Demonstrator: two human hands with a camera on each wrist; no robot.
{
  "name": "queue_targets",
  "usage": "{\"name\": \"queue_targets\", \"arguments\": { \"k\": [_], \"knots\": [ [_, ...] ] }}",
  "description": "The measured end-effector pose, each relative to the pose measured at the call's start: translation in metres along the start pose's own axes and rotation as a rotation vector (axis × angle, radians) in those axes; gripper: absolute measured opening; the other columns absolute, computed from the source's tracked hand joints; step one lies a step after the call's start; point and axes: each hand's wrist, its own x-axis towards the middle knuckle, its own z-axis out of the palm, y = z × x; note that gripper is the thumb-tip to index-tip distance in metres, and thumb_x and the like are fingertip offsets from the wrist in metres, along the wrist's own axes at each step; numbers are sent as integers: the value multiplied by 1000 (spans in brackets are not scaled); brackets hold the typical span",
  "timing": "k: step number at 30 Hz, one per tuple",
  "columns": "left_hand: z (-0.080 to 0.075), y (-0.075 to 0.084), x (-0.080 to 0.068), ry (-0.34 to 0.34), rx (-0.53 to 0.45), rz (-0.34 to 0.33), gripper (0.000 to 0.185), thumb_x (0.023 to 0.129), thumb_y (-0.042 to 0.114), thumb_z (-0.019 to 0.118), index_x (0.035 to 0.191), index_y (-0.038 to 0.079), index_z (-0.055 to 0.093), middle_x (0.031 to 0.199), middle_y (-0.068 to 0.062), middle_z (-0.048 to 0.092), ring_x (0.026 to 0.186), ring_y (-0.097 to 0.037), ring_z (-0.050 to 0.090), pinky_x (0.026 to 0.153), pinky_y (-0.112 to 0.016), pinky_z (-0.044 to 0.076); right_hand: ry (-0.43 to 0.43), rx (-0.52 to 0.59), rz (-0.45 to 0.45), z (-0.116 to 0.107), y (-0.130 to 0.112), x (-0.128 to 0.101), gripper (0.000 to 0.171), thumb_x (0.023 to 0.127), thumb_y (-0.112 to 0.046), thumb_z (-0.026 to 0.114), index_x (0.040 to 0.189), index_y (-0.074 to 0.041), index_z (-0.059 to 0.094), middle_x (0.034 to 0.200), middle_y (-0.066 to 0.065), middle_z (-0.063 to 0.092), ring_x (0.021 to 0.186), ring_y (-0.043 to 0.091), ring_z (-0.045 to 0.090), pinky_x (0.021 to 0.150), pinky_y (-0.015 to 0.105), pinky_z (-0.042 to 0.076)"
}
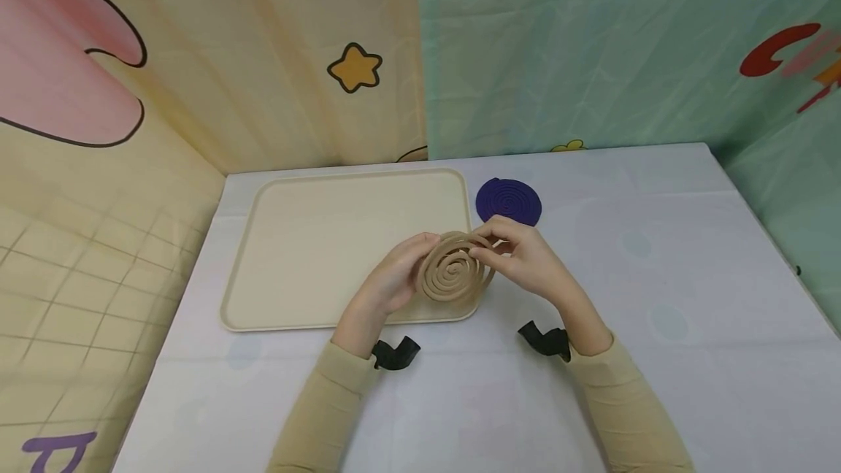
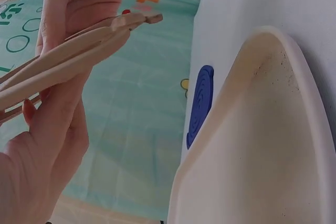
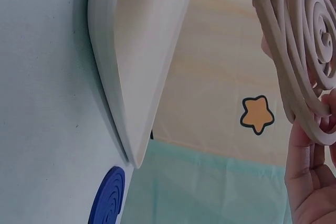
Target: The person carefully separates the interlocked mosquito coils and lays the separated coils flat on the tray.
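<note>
Both hands hold a beige spiral coil (image 1: 453, 276), coaster-like in shape, above the right end of a cream tray (image 1: 309, 254). My left hand (image 1: 397, 276) grips its left edge, thumb on one side and fingers on the other. The right hand (image 1: 519, 258) pinches the outer turns at the upper right. Those turns stand a little apart from the inner ones. In the right wrist view, the coil (image 3: 294, 51) shows gaps between its outer rings and a loose-looking outer end at the top. Part of the left hand is hidden behind it.
A dark blue spiral disc (image 1: 509, 201) lies flat on the white table (image 1: 657, 276), just right of the tray's back corner. Black wrist mounts (image 1: 396, 353) are on both wrists. Printed curtains (image 1: 276, 57) rise behind the table and at both sides.
</note>
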Motion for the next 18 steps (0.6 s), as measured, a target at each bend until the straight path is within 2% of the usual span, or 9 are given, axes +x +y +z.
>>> {"name": "queue_targets", "arguments": {
  "k": [3,6,8,11,14,18],
  "knots": [
    [1,0,0,31,36,-16,18,104,19,40,100,7,54,87,2,58,75,-5,58,63,-15,49,6,-14,2,1,0,0,10,90,-8,70,100,-8,71,91,3,63,84,13,57,72,23,56],
    [1,1,1,70,51,20,17,104,17,41,101,5,53,91,1,56,78,-6,58,65,-15,49,24,4,41,1,-1,1,12,90,-10,71,102,-7,70,91,5,62,85,15,58,73,24,56],
    [2,0,2,103,41,51,17,104,16,41,101,4,52,93,0,55,80,-6,58,67,-15,50,37,21,98,1,-1,1,15,91,-13,71,104,-6,69,93,6,63,87,14,58,74,24,55],
    [3,-1,2,152,-3,88,17,104,15,40,102,4,53,96,-1,55,83,-7,59,71,-16,51,33,56,204,0,1,1,18,92,-14,70,106,-3,66,93,8,65,85,12,61,73,25,55],
    [2,-3,3,195,-60,136,17,104,15,39,103,3,52,101,-3,53,88,-8,58,74,-16,51,0,129,287,0,4,1,17,93,-12,68,104,0,63,90,9,66,79,9,64,73,32,57],
    [1,-6,3,216,-169,168,19,106,16,36,108,3,50,105,-3,53,93,-9,58,79,-17,51,-3,221,319,4,7,3,18,95,-11,65,104,4,63,90,11,67,77,9,66,78,42,59]
  ]
}}
